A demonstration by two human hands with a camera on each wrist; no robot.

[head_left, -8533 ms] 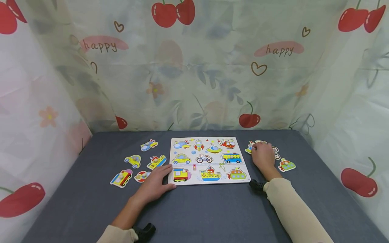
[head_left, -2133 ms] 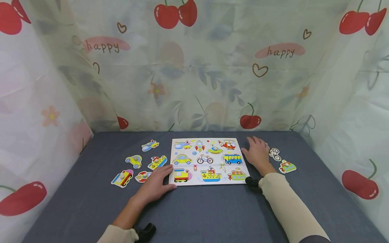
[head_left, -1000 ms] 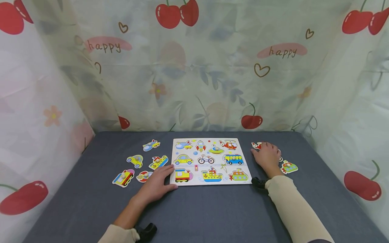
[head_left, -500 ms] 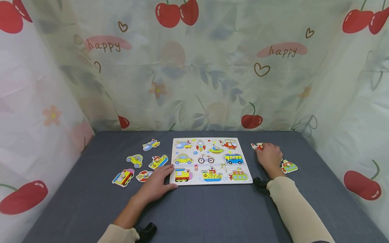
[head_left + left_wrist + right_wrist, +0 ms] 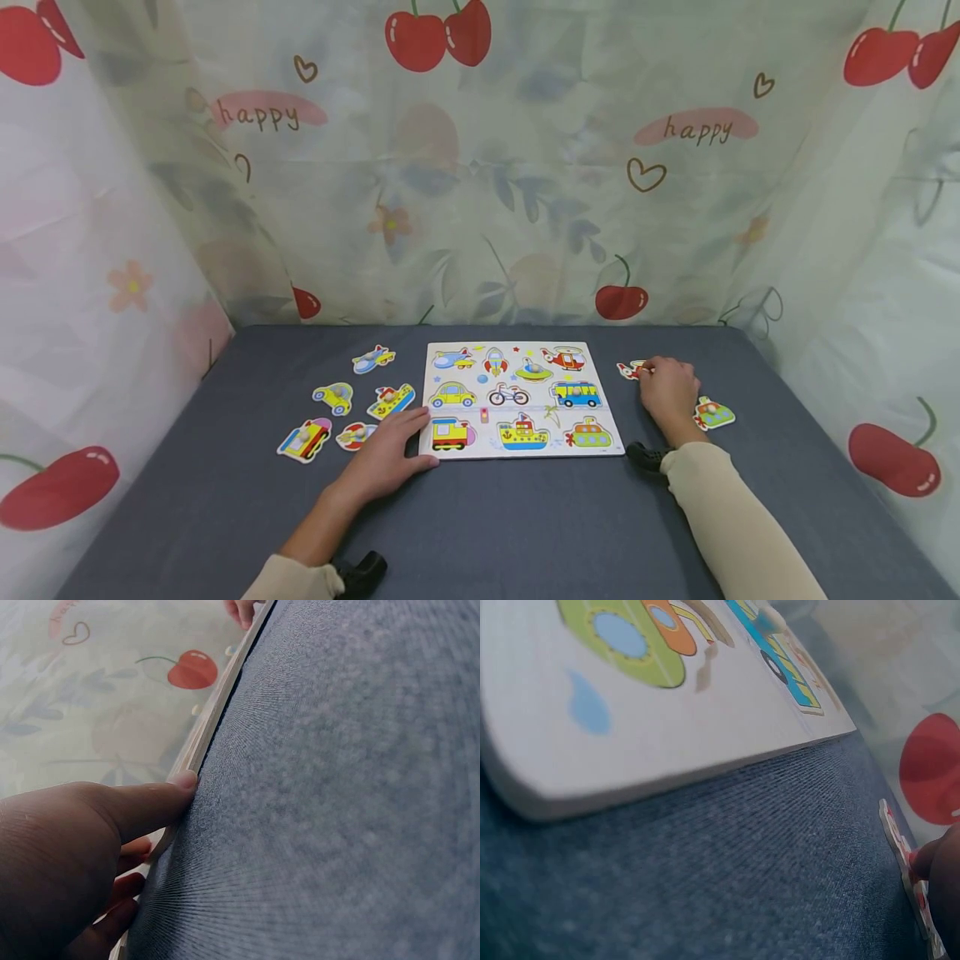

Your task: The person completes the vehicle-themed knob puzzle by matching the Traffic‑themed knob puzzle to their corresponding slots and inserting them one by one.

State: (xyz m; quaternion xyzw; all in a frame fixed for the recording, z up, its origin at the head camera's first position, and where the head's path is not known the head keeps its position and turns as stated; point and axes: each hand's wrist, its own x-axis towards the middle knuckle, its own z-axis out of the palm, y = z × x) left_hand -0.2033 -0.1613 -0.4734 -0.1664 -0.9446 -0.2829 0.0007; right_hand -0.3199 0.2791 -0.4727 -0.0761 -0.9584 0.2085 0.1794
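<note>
On the grey cloth lies a white puzzle board (image 5: pixel 487 421) printed with vehicles. My left hand (image 5: pixel 386 454) rests at its front left corner, thumb tip (image 5: pixel 184 780) against the front edge and fingers along the left side. To the right of the board, my right hand (image 5: pixel 669 396) pinches the red knob of a helicopter piece (image 5: pixel 628 370), seen at the edge of the right wrist view; the hand covers part of it. A green submarine piece (image 5: pixel 714 413) lies beside the right wrist. Knobbed bus (image 5: pixel 576 393) and flying saucer (image 5: pixel 533 369) pieces sit in the board.
Left of the board lie an airplane piece (image 5: pixel 373 359), a yellow car piece (image 5: pixel 333 397), a ship piece (image 5: pixel 392 401), a train piece (image 5: pixel 304 440) and a red piece (image 5: pixel 355 436) partly behind the left hand. A cherry-print curtain (image 5: pixel 480 192) stands behind the table.
Since the first frame the flying saucer piece has come onto the board. My right hand has returned right, over the bicycle piece, and the helicopter piece has shifted slightly. The left hand stays put.
</note>
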